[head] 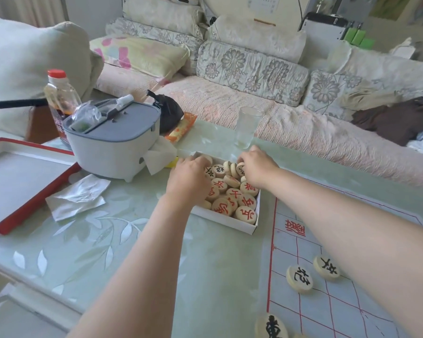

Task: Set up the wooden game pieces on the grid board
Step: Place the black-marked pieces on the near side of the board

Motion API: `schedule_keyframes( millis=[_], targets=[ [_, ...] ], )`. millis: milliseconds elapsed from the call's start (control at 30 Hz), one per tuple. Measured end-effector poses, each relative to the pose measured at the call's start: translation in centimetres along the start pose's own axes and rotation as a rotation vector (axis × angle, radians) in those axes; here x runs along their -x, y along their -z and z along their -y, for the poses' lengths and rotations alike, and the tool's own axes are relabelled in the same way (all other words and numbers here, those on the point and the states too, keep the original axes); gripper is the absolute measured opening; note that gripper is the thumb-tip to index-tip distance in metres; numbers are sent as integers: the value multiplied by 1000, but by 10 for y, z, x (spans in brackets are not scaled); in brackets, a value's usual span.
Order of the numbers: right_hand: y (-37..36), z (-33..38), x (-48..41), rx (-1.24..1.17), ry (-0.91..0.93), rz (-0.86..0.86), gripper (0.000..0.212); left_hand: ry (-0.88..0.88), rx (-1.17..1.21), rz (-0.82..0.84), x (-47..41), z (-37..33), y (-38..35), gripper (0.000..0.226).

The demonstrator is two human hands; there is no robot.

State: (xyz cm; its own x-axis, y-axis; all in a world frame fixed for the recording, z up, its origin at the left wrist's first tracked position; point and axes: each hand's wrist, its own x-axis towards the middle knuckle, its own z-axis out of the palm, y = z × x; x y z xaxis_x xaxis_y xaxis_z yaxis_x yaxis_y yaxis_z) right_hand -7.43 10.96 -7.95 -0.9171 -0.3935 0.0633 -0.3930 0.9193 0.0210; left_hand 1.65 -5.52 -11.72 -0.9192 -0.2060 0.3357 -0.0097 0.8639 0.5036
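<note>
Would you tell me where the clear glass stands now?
Head view, centre: the glass stands at the table's far edge, just beyond the box and right hand.

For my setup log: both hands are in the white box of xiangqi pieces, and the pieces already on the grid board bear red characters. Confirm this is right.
One detail is wrong: the head view shows the pieces on the board bear black characters, not red. They lie on the grid board. The left hand and right hand are indeed in the white box of xiangqi pieces.

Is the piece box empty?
No, the box holds many pieces, mostly red-marked.
</note>
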Motion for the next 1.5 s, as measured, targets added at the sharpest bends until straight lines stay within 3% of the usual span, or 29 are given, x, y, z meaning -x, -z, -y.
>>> schedule_keyframes(
  millis=[133, 267, 367, 567, 633, 733, 933, 1000, 1333, 1433, 1500],
  targets=[
    [12, -2, 4, -199, 4, 2, 28, -1, 73, 29, 1, -7, 2, 48],
    [27, 8, 13, -697, -84, 34, 17, -40, 209, 64, 2, -19, 5, 69],
    [35, 15, 20, -932, -108, 77, 23, -54, 266, 62, 3, -28, 3, 78],
    [34, 18, 25, -1094, -107, 129, 32, -68, 287, -51, 3, -36, 0, 46],
    [27, 11, 19, -1039, -107, 101, 34, -19, 224, -63, 3, -32, 0, 40],
    [14, -6, 8, -656, -101, 14, 34, 14, 142, -26, 4, -23, -1, 41],
    [-9, -10, 5, -280, -118, 97, 61, -5, 92, 10, 2, -10, -8, 42],
    [-16, -6, 2, -203, -122, 123, 58, -25, 89, 21, 1, -8, -10, 42],
    [-24, 7, 2, -250, -70, 19, 30, -32, 92, -4, -2, -4, -17, 43],
    [-23, 6, 3, -258, -78, 4, 35, -42, 89, 2, -1, -7, -17, 45],
    [-22, 2, 3, -372, -122, 38, 51, -47, 99, 7, 0, -9, -16, 45]
  ],
)
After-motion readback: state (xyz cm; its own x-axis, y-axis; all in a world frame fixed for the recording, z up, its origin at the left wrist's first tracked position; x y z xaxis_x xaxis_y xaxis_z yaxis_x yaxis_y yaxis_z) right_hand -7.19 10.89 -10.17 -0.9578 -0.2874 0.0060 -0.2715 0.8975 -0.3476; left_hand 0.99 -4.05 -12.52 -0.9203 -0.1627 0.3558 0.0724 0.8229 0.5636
